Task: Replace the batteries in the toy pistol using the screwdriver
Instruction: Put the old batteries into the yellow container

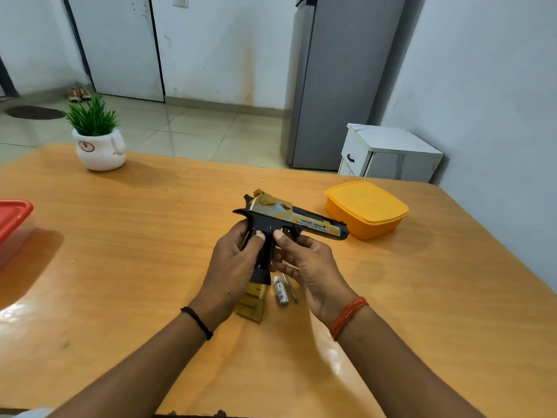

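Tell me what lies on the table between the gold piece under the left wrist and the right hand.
A silver battery lies beside the gold piece, then a thin screwdriver partly under the right hand, in the head view.

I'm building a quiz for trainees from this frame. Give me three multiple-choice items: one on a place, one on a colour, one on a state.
1. Where does the battery lie?
A. In the yellow box
B. On the table, under the hands
C. Beside the plant

2. What colour is the lid of the box beyond the pistol's muzzle?
A. Yellow
B. Green
C. Blue

3. How is the pistol held?
A. Lying untouched
B. By the left hand only
C. By both hands at the grip

Key: B, it rests on the table just beneath the right hand; A, the lid is yellow; C, the left hand grips it too.
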